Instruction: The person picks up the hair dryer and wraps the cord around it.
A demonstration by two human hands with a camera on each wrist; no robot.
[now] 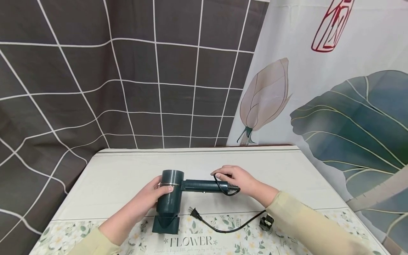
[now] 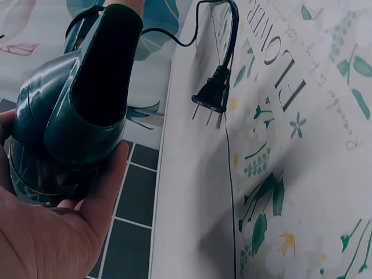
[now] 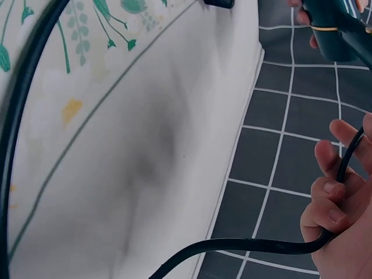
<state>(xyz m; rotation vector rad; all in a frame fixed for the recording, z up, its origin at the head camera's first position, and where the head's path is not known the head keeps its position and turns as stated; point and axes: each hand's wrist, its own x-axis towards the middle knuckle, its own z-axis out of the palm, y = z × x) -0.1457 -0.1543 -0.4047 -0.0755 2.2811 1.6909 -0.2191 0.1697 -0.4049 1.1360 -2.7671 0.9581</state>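
Note:
A dark green hair dryer [image 1: 172, 203] is held up over the table, its handle [image 1: 204, 186] pointing right and its flat nozzle [image 1: 165, 226] toward the person. My left hand [image 1: 143, 200] grips the barrel, thumb on the near side. At the handle's end, my right hand [image 1: 242, 180] holds the black power cord [image 3: 256, 245], with fingers curled round it in the right wrist view. A small loop of cord hangs by the handle's ribbed end. The cord's plug [image 1: 195, 213], prongs showing, lies below the handle in the head view.
A white cloth with a flower print and the word FLOWER covers the table [image 1: 134, 166]. Near the right sleeve is a small black object [image 1: 266, 222]. Behind stand a dark grid-patterned curtain [image 1: 178, 95] and a white curtain [image 1: 299, 39] with painted leaves.

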